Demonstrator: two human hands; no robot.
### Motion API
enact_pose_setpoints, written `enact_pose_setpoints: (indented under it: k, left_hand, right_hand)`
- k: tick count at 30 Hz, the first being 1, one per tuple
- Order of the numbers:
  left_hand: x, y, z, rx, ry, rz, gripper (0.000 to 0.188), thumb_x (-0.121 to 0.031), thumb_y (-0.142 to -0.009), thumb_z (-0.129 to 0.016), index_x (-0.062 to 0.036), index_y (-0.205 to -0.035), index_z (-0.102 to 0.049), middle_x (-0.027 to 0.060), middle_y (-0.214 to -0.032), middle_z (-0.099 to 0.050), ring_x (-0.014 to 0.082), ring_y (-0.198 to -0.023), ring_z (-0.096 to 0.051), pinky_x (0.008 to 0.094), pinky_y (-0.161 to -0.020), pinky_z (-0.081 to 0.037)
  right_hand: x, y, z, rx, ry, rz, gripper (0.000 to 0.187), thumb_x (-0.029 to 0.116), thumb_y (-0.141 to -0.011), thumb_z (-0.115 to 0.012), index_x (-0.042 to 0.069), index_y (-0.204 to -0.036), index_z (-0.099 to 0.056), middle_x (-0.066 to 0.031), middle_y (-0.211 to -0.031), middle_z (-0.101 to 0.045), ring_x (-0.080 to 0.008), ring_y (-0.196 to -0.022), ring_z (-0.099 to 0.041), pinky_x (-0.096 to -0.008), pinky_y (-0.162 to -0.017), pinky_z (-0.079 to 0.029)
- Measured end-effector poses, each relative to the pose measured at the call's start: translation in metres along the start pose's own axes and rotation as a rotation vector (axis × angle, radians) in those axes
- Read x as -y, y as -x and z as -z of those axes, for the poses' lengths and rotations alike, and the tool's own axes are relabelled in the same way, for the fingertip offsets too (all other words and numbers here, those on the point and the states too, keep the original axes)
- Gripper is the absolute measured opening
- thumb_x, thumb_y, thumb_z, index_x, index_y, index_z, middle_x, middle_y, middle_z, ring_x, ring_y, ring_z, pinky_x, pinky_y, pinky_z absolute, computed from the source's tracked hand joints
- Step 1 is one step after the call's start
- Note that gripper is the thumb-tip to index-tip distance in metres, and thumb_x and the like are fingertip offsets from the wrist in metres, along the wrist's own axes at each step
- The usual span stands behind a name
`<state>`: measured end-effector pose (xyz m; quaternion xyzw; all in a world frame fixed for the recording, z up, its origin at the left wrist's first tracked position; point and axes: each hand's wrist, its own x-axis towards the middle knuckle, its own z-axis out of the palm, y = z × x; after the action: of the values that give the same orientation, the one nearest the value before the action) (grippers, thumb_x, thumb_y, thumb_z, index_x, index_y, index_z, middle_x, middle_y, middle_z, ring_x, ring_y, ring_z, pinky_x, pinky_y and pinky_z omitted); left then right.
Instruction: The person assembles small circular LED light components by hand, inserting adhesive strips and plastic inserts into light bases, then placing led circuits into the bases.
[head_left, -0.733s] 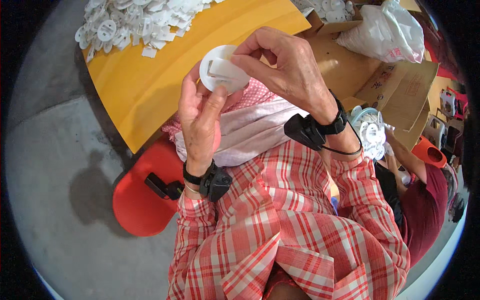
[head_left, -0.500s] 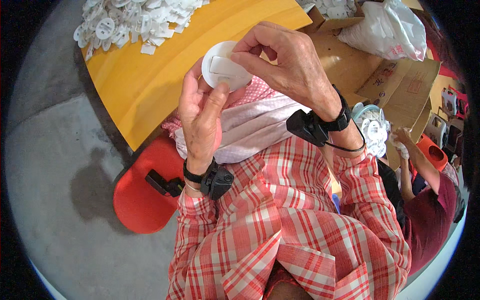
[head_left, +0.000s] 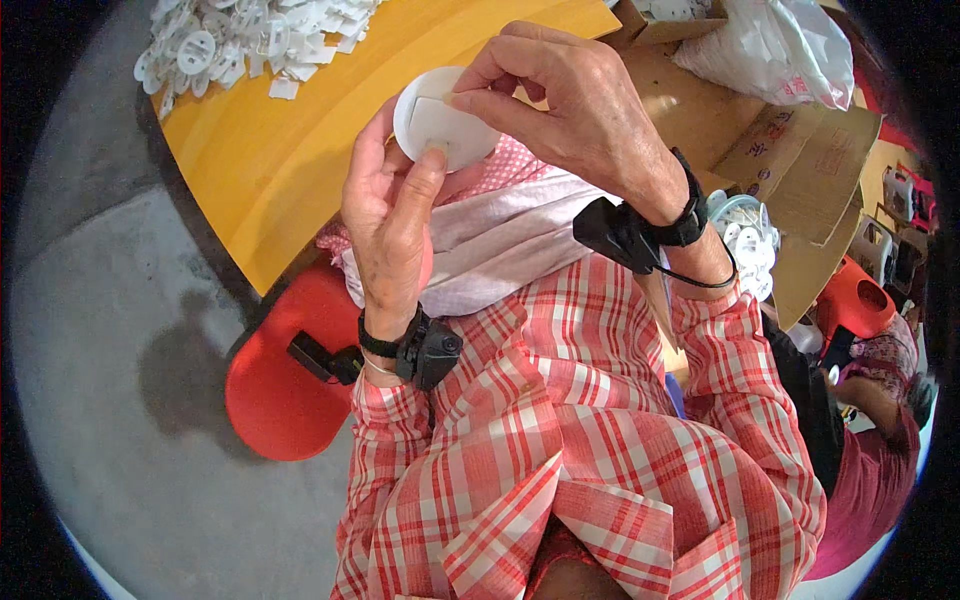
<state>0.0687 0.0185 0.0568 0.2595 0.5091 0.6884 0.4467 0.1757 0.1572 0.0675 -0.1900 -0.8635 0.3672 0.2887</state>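
Note:
A round white plastic disc (head_left: 440, 122) is held up in front of me over the edge of a yellow table (head_left: 300, 160). My left hand (head_left: 390, 215) grips the disc from below, thumb pressed on its face. My right hand (head_left: 570, 105) comes from above and pinches a small white square piece at the disc's top edge with thumb and forefinger. Both wrists wear black bands with small black devices. A pink and white cloth (head_left: 500, 235) lies on my lap under the hands.
A heap of several white plastic parts (head_left: 250, 40) lies at the table's far left. A red stool (head_left: 285, 385) stands on the grey floor. Cardboard boxes (head_left: 800, 160) and a white plastic bag (head_left: 765, 50) are to the right, where another person (head_left: 870, 450) sits.
Both hands, with the disc, have drifted slightly up and right in view. My right fingers have shifted on the disc's top edge onto the small white piece.

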Motion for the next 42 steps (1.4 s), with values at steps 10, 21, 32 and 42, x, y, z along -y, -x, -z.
enact_pose_setpoints:
  k: [10, 21, 32, 42]
  left_hand:
    - [0.009, -0.005, 0.009, -0.188, 0.003, -0.063, 0.034, -0.009, -0.088, -0.055, -0.0005, -0.120, -0.043, 0.0105, -0.107, -0.056, 0.0160, -0.092, -0.058, 0.0271, -0.066, -0.055]
    - [-0.005, -0.005, -0.003, -0.218, -0.062, -0.076, 0.031, -0.012, -0.086, -0.059, 0.0003, -0.112, -0.048, 0.0115, -0.097, -0.060, 0.0161, -0.081, -0.062, 0.0265, -0.053, -0.056]
    - [-0.007, -0.004, -0.003, -0.257, -0.056, -0.035, 0.029, -0.013, -0.086, -0.059, 0.0006, -0.109, -0.048, 0.0126, -0.095, -0.060, 0.0179, -0.080, -0.062, 0.0279, -0.053, -0.057]
    - [0.000, -0.006, 0.004, -0.219, -0.030, 0.032, 0.029, -0.014, -0.088, -0.057, 0.0006, -0.110, -0.047, 0.0111, -0.098, -0.060, 0.0155, -0.081, -0.061, 0.0242, -0.054, -0.055]
  right_hand:
    - [0.001, 0.021, -0.020, -0.054, 0.100, 0.215, 0.026, 0.015, -0.071, -0.068, 0.012, -0.096, -0.063, -0.0069, -0.074, -0.052, -0.0256, -0.069, -0.054, -0.0361, -0.060, -0.044]
    - [0.009, 0.030, -0.029, 0.026, -0.321, -0.173, 0.026, 0.020, -0.081, -0.065, 0.003, -0.099, -0.055, -0.0109, -0.068, -0.056, -0.0252, -0.059, -0.055, -0.0323, -0.054, -0.043]
    - [0.013, 0.023, -0.027, 0.082, -0.392, -0.249, 0.019, 0.017, -0.084, -0.058, 0.000, -0.083, -0.050, -0.0136, -0.058, -0.049, -0.0250, -0.051, -0.050, -0.0322, -0.048, -0.039]
    - [0.004, 0.026, -0.031, 0.081, -0.489, -0.345, 0.019, 0.016, -0.084, -0.059, -0.001, -0.089, -0.054, -0.0128, -0.059, -0.052, -0.0166, -0.050, -0.050, -0.0308, -0.047, -0.038]
